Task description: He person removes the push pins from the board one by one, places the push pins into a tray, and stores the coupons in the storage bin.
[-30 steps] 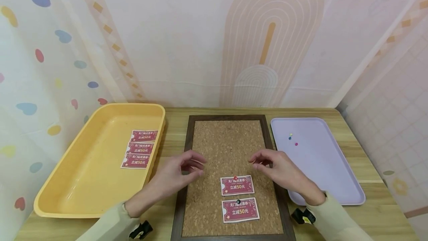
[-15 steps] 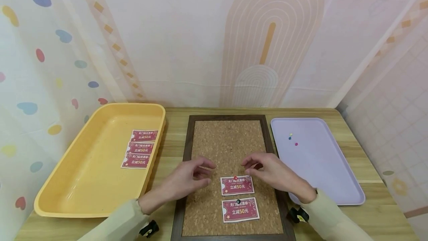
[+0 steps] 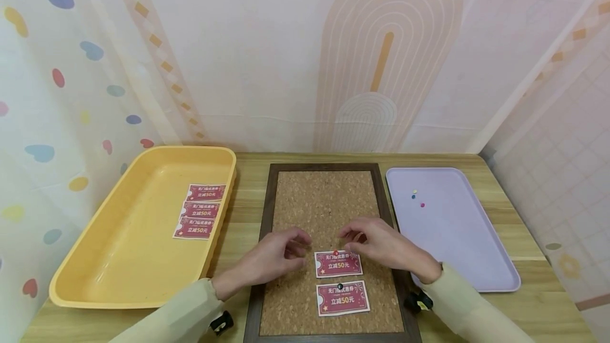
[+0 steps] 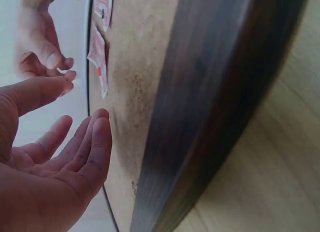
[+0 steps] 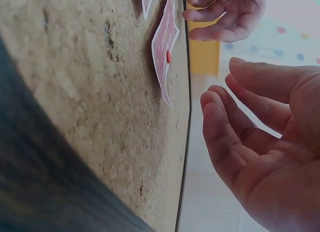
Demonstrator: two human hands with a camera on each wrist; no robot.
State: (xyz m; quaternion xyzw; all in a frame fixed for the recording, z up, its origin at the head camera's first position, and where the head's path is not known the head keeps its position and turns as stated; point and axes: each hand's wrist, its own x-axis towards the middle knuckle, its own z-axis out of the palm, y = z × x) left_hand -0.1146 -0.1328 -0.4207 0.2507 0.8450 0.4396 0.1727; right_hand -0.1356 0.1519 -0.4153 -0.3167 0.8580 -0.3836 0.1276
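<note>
On the cork board (image 3: pixel 329 200), two red coupons are fastened: the upper coupon (image 3: pixel 339 266) carries a red pin (image 3: pixel 335 252) at its top edge, and the lower coupon (image 3: pixel 342 301) carries a dark pin (image 3: pixel 340 286). This part looks done. Not yet pinned are three coupons (image 3: pixel 200 210), which lie in the yellow tray (image 3: pixel 114 263); three small pins (image 3: pixel 422 205) lie in the lilac tray (image 3: pixel 452 247). So I judge the pinning to be somewhat less than half complete.

The left hand (image 3: pixel 276 255) and the right hand (image 3: pixel 381 242) are above the board, apart from each other. Their fingers are loosely bent, with gaps to the thumbs, and I see nothing held.

Compared with one second ago, both hands are nearer to each other and closer to the upper coupon, while the coupons and pins stay in their places.
</note>
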